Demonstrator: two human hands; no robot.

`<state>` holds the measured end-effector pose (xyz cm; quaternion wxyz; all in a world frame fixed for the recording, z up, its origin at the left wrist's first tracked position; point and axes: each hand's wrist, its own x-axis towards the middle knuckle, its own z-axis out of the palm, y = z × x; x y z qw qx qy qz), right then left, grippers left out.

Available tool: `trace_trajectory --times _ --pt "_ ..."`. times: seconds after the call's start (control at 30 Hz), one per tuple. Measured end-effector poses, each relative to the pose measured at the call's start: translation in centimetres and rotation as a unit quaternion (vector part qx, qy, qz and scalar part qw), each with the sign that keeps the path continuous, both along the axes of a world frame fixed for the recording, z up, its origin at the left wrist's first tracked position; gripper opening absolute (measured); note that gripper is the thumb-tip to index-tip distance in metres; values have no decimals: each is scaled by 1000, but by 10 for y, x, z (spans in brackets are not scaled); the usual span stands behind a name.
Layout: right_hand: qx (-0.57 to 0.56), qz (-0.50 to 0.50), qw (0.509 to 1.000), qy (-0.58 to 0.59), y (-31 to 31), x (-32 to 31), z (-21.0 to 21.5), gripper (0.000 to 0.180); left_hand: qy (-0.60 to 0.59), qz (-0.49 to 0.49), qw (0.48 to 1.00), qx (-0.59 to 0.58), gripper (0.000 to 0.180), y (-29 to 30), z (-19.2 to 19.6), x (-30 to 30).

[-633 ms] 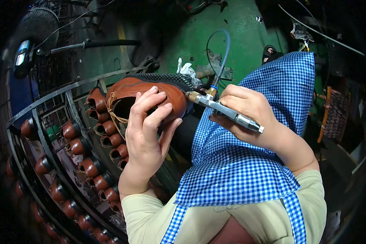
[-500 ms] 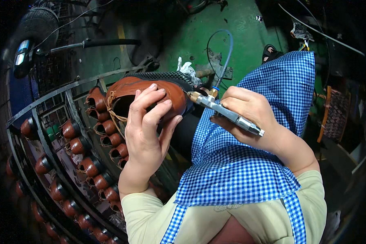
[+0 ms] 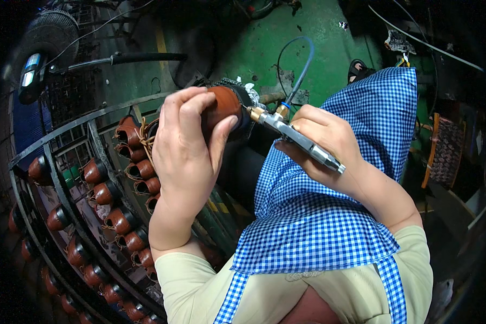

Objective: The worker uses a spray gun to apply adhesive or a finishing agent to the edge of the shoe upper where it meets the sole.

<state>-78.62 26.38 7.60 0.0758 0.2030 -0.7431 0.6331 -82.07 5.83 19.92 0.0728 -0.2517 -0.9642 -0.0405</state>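
Your left hand [image 3: 181, 132] grips the brown shoe [image 3: 221, 105], fingers over its top and thumb on the near side, while your right hand [image 3: 326, 137] is wrapped around the metal gun [image 3: 305, 143]. You've just turned the shoe from lengthwise to nearly end-on, which likely brings a fresh stretch of its edge to the brass nozzle [image 3: 256, 114]. The shoe sits between your hands, right beside the nozzle; contact is unclear. Beyond, the hose [image 3: 308, 60] loops over the green floor [image 3: 321, 46], with the shoe rack [image 3: 89, 115] to your left.
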Motion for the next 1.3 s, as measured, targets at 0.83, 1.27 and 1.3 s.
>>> trace_trajectory --times 0.83,1.27,1.3 --pt "9 -49 995 81 -67 -79 -6 13 53 116 968 -214 43 -46 -2 -96" --pt "48 -47 995 72 -81 -61 -7 20 -4 178 968 -176 51 -57 7 -101" --pt "48 -48 995 76 -82 -59 -7 20 -7 181 968 -173 51 -58 7 -101"
